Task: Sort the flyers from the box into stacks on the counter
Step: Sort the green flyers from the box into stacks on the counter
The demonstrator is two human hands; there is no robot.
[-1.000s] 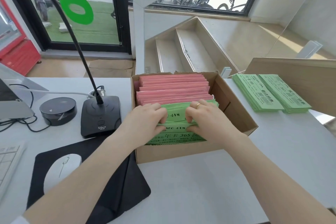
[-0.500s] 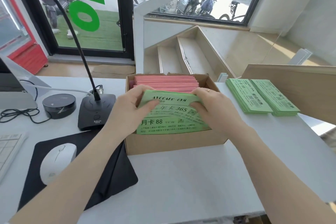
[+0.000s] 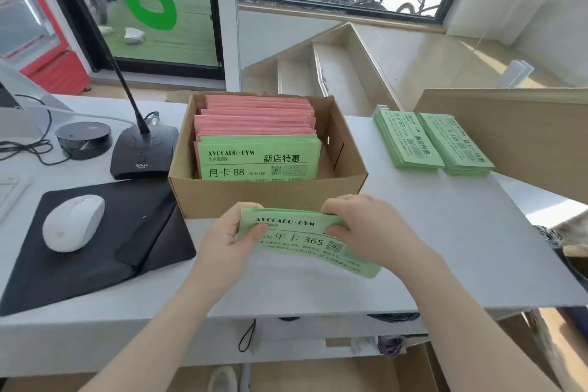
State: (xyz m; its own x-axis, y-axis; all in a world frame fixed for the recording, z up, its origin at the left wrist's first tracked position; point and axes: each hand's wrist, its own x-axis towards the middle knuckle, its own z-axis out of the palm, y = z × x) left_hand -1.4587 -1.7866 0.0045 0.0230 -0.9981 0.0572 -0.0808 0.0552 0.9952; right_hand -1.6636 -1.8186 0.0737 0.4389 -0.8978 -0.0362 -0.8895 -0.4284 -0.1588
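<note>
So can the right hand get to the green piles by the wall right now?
Probably yes. The right hand would carry its green flyers along; the bare counter between it and the two green stacks looks free, with the box off to the left.

Bare forearms; ring (image 3: 349, 196) on rt hand (image 3: 370, 229).

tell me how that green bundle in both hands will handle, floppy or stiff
Probably floppy: the bundle is thin paper, and its lower right corner sags past the right hand. It may fan or slide apart, since the edges already look stepped there. Likely light; the left hand only pinches one end.
</note>
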